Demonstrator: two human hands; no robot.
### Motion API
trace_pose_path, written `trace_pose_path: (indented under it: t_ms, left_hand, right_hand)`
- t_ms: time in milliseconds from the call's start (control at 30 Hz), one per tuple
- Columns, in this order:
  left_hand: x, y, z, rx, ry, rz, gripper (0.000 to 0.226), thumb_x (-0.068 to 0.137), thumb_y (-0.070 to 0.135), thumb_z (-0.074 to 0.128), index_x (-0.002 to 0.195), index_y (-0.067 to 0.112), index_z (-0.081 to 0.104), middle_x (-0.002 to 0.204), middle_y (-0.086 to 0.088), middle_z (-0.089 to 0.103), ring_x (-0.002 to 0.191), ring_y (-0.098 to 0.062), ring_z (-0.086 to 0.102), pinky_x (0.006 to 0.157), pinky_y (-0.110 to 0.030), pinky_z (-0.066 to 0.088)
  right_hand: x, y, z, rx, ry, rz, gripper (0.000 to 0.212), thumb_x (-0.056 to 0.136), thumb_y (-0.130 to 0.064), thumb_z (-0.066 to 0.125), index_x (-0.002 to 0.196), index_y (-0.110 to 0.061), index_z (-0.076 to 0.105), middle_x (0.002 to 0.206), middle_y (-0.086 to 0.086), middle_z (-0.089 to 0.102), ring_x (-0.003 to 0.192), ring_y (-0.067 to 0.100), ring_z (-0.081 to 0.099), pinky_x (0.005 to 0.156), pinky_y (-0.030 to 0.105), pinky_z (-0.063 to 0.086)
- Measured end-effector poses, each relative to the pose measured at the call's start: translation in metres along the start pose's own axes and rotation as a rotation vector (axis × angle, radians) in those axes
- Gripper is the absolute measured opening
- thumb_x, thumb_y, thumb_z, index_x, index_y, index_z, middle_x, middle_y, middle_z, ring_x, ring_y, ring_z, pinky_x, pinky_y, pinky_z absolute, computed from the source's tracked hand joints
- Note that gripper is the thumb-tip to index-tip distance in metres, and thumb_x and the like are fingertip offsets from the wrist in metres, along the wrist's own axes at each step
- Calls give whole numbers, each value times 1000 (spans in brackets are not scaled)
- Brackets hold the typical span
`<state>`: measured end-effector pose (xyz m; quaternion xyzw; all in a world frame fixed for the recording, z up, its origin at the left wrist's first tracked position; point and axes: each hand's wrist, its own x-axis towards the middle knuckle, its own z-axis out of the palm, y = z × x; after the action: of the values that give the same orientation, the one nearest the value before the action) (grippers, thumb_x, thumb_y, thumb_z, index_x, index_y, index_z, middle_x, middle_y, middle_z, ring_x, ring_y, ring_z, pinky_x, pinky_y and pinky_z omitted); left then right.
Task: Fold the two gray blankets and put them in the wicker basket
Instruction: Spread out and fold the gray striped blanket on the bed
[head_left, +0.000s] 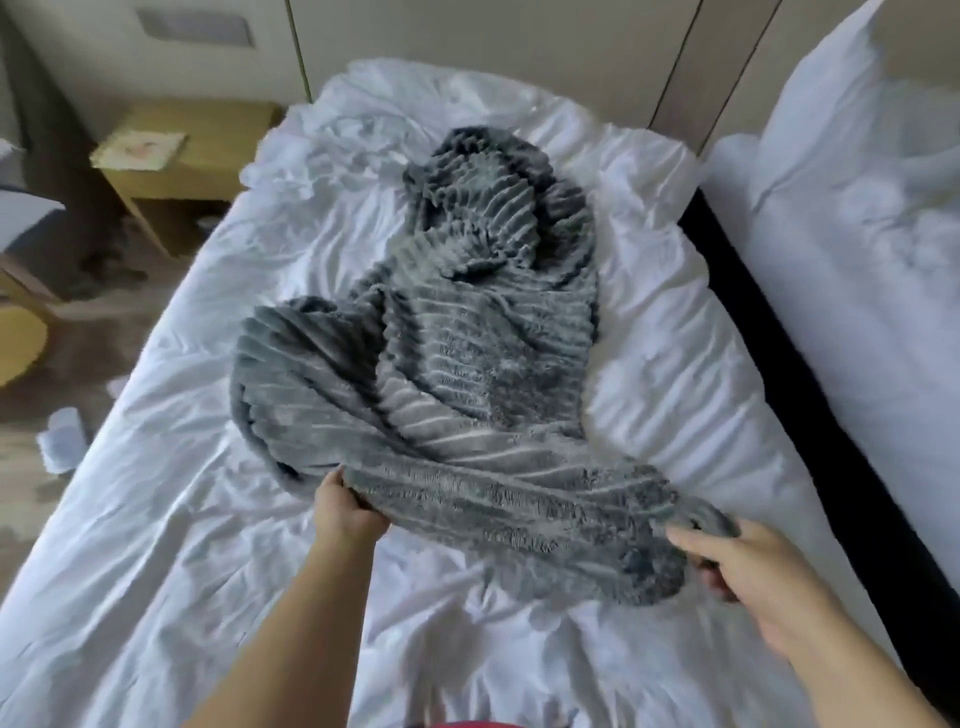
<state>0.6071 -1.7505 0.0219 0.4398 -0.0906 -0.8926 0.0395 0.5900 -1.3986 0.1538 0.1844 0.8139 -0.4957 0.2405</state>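
A gray ribbed blanket (467, 364) lies crumpled along the middle of a bed with a white duvet (182, 519). My left hand (348, 512) grips the blanket's near edge at its left side. My right hand (748, 571) pinches the same near edge at its right corner, thumb on top. The edge stretches between the two hands, slightly lifted off the duvet. Only one gray blanket can be made out in the heap, and no wicker basket is in view.
A second bed with white bedding (857, 260) stands on the right, across a dark gap (753, 322). A wooden nightstand (182, 156) stands at the far left. White slippers (62, 436) lie on the wood floor left of the bed.
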Motion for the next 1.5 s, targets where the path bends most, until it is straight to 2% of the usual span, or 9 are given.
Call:
trace_pose_path:
  t_ms: [167,300,367,667,767,933,1200,1333,1500]
  left_hand:
    - [-69,38,58,292,-205,169,25,86,17,50,100,5,67,93,-15,71,80,-26,70,71,-40,58]
    - [-131,-7,82,517,-370,28,24,89,27,57,86,7,70,76,-13,71,67,-25,69,72,-39,59]
    - [-164,-30,85,525,-476,-45,26,82,26,62,92,4,72,91,-15,72,82,-28,69,87,-43,55]
    - [-151,86,62,-118,-356,101,33,95,31,43,85,7,63,74,-16,71,72,-26,69,78,-34,56]
    - [-111,119,24,-260,-210,51,13,91,22,46,87,12,54,54,-5,63,53,-15,63,41,-23,48]
    - [-58,133,-26,-200,146,38,24,84,6,40,102,14,54,78,-4,57,68,-17,54,74,-28,48]
    - [-44,62,22,606,-2,480,10,87,16,57,87,18,67,75,-1,69,68,-17,63,61,-30,48]
    - [-28,21,24,969,-10,575,15,81,1,54,71,11,57,65,-7,56,67,-20,52,61,-29,41]
    - [-3,-29,-48,1507,150,9,11,86,16,58,77,10,63,63,-6,64,63,-20,52,67,-28,39]
  right_hand:
    - [-9,-31,-27,580,205,-261,30,86,4,49,63,-15,50,53,1,37,38,3,32,36,12,27]
    - [-45,-73,36,65,-129,-459,25,80,-16,71,97,-34,66,84,-11,64,73,-2,61,69,19,48]
    - [-58,-73,90,-231,-390,-455,73,66,-28,83,128,-39,46,109,-20,61,99,-12,58,84,14,47]
    - [-70,-88,148,-151,20,-695,26,72,-14,56,84,-37,57,52,-18,57,39,4,43,39,11,29]
    - [-58,-75,137,-440,-71,-603,28,62,-36,52,86,-48,55,65,-21,63,44,1,51,42,10,33]
    - [-23,-21,103,-991,-438,8,27,71,-36,70,68,-21,48,60,-8,46,49,7,43,48,26,29]
    - [4,-70,53,-162,771,-460,21,83,2,47,88,-13,61,87,13,64,77,31,54,62,31,35]
    - [8,-60,104,-522,16,-680,49,77,-9,61,125,-19,57,118,2,60,109,18,55,88,24,42]
    - [62,46,103,-1158,-841,-207,36,80,-42,58,108,-20,66,105,5,68,90,22,62,74,31,47]
